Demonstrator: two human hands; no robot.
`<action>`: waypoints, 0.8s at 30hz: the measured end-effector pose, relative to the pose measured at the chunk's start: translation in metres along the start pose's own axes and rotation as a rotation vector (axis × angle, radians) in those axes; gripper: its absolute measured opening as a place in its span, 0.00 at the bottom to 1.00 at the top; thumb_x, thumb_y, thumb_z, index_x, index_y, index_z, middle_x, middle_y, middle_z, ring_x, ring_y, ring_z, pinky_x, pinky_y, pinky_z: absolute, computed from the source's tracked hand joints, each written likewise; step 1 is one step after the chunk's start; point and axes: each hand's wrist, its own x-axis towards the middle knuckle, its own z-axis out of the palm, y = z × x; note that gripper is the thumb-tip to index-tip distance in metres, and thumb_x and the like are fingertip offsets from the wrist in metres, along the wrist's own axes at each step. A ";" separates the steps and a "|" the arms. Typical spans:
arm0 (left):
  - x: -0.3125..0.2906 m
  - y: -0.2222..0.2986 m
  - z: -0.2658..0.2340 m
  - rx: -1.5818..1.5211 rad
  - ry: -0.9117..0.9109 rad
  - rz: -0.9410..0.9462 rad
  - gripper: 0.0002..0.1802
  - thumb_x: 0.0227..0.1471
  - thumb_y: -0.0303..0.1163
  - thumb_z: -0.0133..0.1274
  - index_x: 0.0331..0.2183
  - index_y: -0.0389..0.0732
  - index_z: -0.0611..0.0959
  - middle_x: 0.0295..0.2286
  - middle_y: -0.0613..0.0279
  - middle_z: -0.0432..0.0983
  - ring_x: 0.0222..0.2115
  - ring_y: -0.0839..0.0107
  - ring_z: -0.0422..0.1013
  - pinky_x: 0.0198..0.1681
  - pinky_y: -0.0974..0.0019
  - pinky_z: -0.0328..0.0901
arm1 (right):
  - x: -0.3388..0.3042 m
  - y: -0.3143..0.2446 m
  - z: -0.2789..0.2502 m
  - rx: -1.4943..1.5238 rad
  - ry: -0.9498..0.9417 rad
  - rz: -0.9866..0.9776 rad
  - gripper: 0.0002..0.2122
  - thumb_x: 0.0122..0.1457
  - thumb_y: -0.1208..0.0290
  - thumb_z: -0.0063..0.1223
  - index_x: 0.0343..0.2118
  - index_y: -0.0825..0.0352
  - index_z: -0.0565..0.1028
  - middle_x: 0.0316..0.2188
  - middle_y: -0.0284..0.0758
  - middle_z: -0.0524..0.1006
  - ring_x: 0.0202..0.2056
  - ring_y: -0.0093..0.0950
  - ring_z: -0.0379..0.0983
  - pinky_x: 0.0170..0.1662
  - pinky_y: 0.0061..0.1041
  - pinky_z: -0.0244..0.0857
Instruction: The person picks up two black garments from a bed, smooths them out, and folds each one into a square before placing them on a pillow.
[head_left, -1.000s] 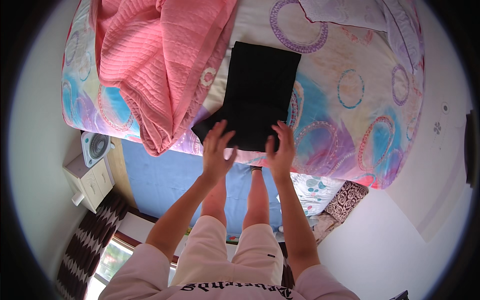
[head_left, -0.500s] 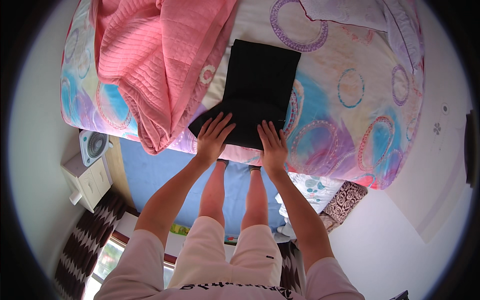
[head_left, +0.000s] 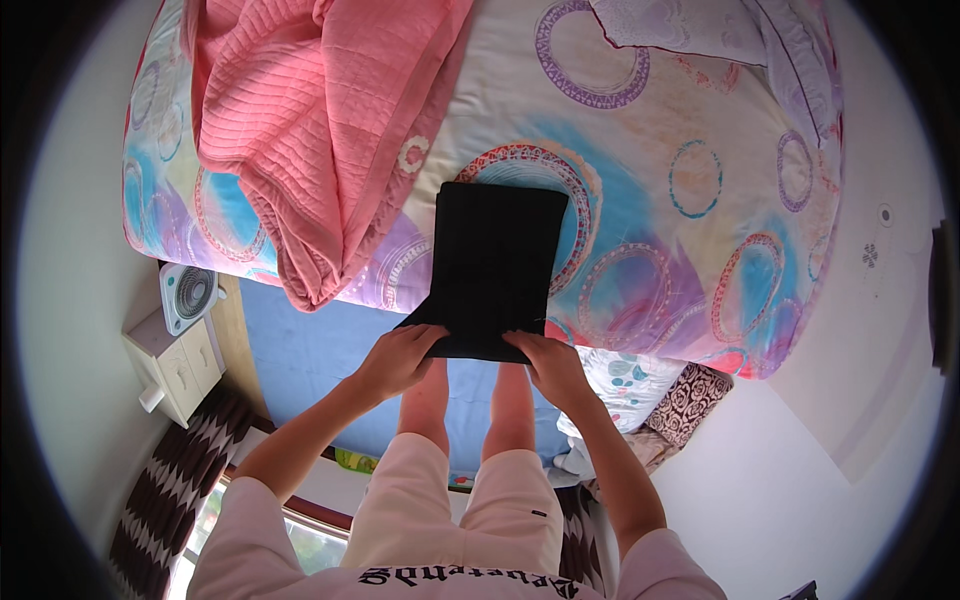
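The left hand [head_left: 405, 355] and right hand [head_left: 550, 365] each pinch a near corner of a rectangular, folded black cloth [head_left: 495, 260]; the thumbs are hard to make out. Its far part lies on the multicoloured, ring-patterned bedsheet [head_left: 690, 260], its near edge past the bed's edge, beside the pink quilted blanket [head_left: 300, 130]. Uneven pulling could skew its layers; a loosened pinch could let it droop.

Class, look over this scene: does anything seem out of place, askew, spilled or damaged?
Two things look untidy: the pink quilt lies rumpled, drooping over the edge of the bed, and the folded black cloth flares out beside the left hand, breaking its straight side.
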 end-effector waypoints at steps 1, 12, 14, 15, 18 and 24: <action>-0.002 0.007 -0.009 -0.055 -0.096 -0.102 0.24 0.46 0.18 0.57 0.48 0.41 0.81 0.44 0.54 0.81 0.42 0.50 0.77 0.45 0.53 0.73 | 0.000 -0.007 -0.011 0.001 -0.001 -0.001 0.23 0.53 0.86 0.54 0.53 0.62 0.77 0.52 0.41 0.80 0.47 0.43 0.79 0.49 0.38 0.75; 0.087 -0.003 -0.079 -0.136 0.031 -0.066 0.20 0.47 0.24 0.57 0.45 0.33 0.82 0.33 0.45 0.81 0.34 0.52 0.79 0.40 0.56 0.72 | 0.074 0.001 -0.057 0.214 0.437 -0.001 0.09 0.61 0.78 0.57 0.44 0.65 0.78 0.39 0.42 0.81 0.38 0.46 0.79 0.38 0.37 0.72; 0.104 -0.011 -0.091 -0.131 0.002 -0.024 0.23 0.47 0.25 0.57 0.47 0.34 0.82 0.33 0.47 0.82 0.33 0.57 0.80 0.39 0.59 0.72 | 0.088 0.006 -0.061 0.198 0.451 0.025 0.09 0.61 0.77 0.58 0.44 0.65 0.78 0.39 0.43 0.81 0.37 0.46 0.79 0.38 0.38 0.71; 0.112 -0.017 -0.095 -0.130 0.003 -0.024 0.23 0.47 0.25 0.57 0.47 0.34 0.82 0.33 0.47 0.82 0.33 0.57 0.80 0.39 0.59 0.72 | 0.094 0.008 -0.063 0.182 0.464 0.050 0.09 0.61 0.77 0.58 0.44 0.65 0.78 0.39 0.43 0.81 0.37 0.47 0.79 0.38 0.38 0.71; 0.134 -0.023 -0.110 -0.111 0.005 -0.024 0.23 0.48 0.27 0.58 0.50 0.39 0.81 0.37 0.46 0.82 0.39 0.55 0.80 0.46 0.58 0.71 | 0.108 0.011 -0.069 0.195 0.484 0.106 0.09 0.61 0.75 0.59 0.44 0.65 0.78 0.37 0.44 0.81 0.36 0.48 0.78 0.37 0.38 0.71; 0.169 -0.052 -0.103 0.047 0.245 -0.033 0.26 0.50 0.26 0.60 0.53 0.39 0.77 0.47 0.46 0.78 0.51 0.49 0.73 0.53 0.56 0.68 | 0.145 0.048 -0.066 0.221 0.674 0.101 0.11 0.64 0.75 0.57 0.49 0.67 0.76 0.33 0.41 0.80 0.30 0.30 0.78 0.36 0.26 0.73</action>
